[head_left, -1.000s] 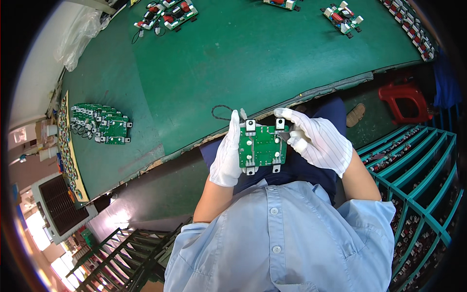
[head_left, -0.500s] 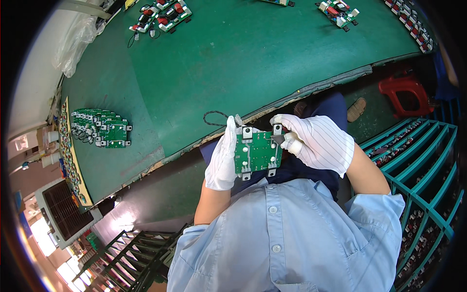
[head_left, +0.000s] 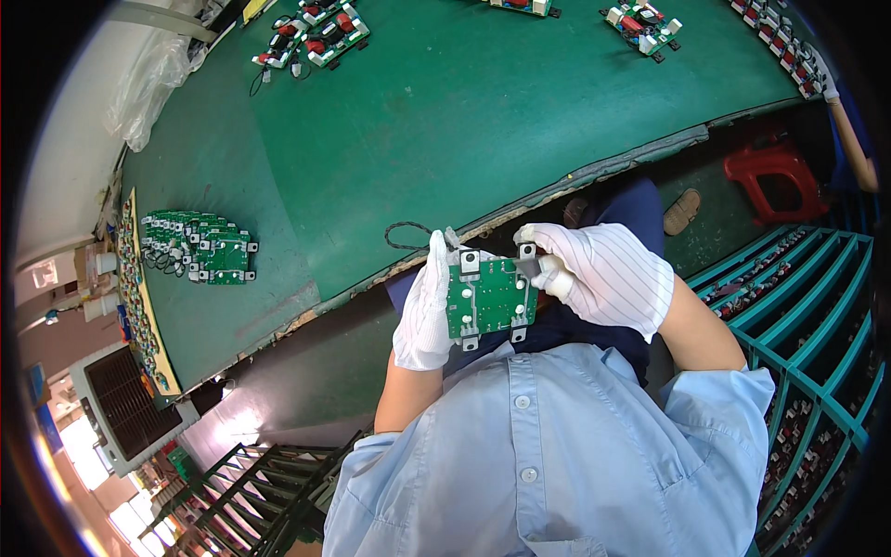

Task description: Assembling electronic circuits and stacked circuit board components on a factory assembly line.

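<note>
A green circuit board [head_left: 492, 302] hangs in front of my shirt, its solder side up, with metal tabs at its corners. My left hand [head_left: 427, 311], in a white glove, grips it along the left edge. A black twisted cable [head_left: 406, 224] loops out beyond that hand's fingertips. My right hand [head_left: 608, 274], in a striped white glove, is closed at the board's far right corner. Thumb and fingers pinch a small grey flat piece [head_left: 527, 267] whose tip lies against the board beside a tab. What sits under the board is hidden.
A green-topped table [head_left: 390, 121] spans ahead. Stacked circuit boards [head_left: 218, 251] stand on its left; assembled boards [head_left: 334, 37] lie at the far side. A teal rack [head_left: 789, 367] and red stool [head_left: 775, 186] are at right. Another person's gloved hand [head_left: 824, 79] touches a board row.
Another person's gloved hand has come into view at the far right, by the row of boards. My hands and the circuit board have barely shifted.
</note>
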`<state>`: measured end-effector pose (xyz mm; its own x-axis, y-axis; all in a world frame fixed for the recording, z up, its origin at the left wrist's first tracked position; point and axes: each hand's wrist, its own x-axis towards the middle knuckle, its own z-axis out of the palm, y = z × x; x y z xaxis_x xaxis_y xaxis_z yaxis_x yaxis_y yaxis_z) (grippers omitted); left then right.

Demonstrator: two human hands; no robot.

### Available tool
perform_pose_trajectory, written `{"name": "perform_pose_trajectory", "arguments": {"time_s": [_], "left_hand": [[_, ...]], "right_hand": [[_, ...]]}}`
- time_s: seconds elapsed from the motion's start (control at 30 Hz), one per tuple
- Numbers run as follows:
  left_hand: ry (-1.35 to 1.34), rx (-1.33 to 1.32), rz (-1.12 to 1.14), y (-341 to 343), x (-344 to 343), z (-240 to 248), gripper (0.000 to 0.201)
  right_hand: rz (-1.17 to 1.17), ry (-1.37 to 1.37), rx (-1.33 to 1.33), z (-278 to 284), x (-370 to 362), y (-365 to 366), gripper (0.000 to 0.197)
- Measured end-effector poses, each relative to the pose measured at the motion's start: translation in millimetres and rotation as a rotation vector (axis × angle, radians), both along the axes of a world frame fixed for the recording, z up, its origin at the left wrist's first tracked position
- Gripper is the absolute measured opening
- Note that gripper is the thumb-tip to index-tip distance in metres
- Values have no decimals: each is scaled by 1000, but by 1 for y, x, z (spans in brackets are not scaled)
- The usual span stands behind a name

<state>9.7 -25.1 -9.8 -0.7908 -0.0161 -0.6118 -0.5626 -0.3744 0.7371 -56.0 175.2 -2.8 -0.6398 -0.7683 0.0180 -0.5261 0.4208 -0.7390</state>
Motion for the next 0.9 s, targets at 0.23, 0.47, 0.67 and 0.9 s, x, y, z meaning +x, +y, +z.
{"name": "perform_pose_trajectory", "arguments": {"time_s": [0.23,0.47,0.67,0.9], "left_hand": [[2,82,-63,0,-4,0,62],[-56,242,54,9,-11,1,61],[-103,191,-125,10,-9,-3,63],[45,-115,-233,10,-2,4,48]], "right_hand": [[-220,42,-94,-10,-5,-7,23],[-311,102,-494,-39,-5,-7,28],[-52,-83,-298,10,-24,-4,37],[279,123,40,26,-28,-19,29]]}}
